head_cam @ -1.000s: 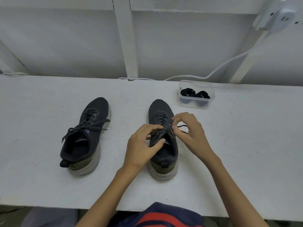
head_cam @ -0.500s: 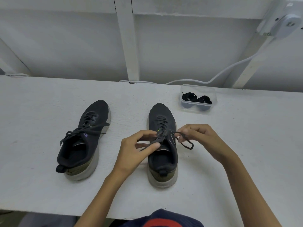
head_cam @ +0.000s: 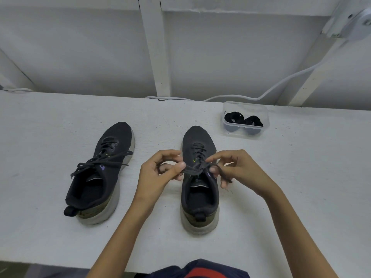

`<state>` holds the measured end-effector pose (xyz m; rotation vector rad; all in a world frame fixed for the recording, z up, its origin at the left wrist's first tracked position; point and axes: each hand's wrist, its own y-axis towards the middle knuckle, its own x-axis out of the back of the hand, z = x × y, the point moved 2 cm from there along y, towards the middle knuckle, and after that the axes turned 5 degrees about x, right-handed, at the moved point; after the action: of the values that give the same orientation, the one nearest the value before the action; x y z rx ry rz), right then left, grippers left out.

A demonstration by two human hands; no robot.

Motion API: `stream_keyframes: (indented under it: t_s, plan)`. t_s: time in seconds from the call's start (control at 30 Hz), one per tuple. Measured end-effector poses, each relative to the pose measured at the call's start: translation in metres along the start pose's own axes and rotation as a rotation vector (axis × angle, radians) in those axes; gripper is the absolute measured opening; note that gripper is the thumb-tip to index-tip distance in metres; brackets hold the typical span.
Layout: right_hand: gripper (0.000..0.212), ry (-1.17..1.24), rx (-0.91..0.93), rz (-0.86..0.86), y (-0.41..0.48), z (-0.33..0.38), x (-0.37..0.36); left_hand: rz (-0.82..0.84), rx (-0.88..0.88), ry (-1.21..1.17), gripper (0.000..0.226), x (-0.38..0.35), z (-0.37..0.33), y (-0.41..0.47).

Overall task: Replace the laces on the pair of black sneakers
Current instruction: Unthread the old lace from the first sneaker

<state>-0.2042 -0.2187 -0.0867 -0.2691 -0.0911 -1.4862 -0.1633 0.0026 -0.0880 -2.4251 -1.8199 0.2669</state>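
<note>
Two black sneakers on a white table (head_cam: 301, 187), both toe away from the person, heel toward the near edge. Right sneaker (head_cam: 199, 177) lying straight, long axis running near to far; left sneaker (head_cam: 100, 173) well apart to the left, toe angled slightly right, its lace still tied in a loose bow. Over the tongue of the right sneaker, a dark lace (head_cam: 197, 169) stretched crosswise between the two hands. Left hand (head_cam: 158, 173) pinching one end between thumb and forefinger, just left of the shoe. Right hand (head_cam: 239, 169) clenched on the other end, just right of the shoe, with a loop hanging past the fingers (knot itself too blurred to read). Farther back on the right, a clear plastic box (head_cam: 246, 119) holding two coiled black laces (head_cam: 243, 119)
</note>
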Motion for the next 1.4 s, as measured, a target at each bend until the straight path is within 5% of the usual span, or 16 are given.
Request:
stream_keyframes:
  t_s: [0.27, 0.57, 0.7, 0.97, 1.2, 1.4]
  plan:
    - [0.002, -0.075, 0.094, -0.097, 0.002, -0.001, 0.001, -0.033, 0.033, -0.043, 0.03, 0.007, -0.001, 0.001]
    - [0.007, 0.018, 0.073, -0.099, -0.003, 0.0, -0.002, 0.094, 0.015, 0.082, 0.081, 0.0, 0.003, -0.011]
    - [0.003, 0.054, 0.112, -0.12, -0.005, -0.002, 0.005, 0.007, -0.002, 0.125, 0.084, 0.006, -0.006, -0.01]
    - [0.003, -0.029, 0.135, -0.07, -0.006, 0.004, 0.018, -0.104, -0.024, 0.284, 0.069, 0.038, -0.031, -0.006]
    - [0.003, -0.028, 0.113, -0.034, -0.006, 0.001, 0.015, -0.345, -0.224, 0.518, 0.051, 0.063, -0.032, 0.0]
    - [0.012, 0.001, 0.08, -0.06, -0.007, -0.001, 0.01, -0.058, -0.434, 0.681, 0.014, 0.014, -0.021, -0.015]
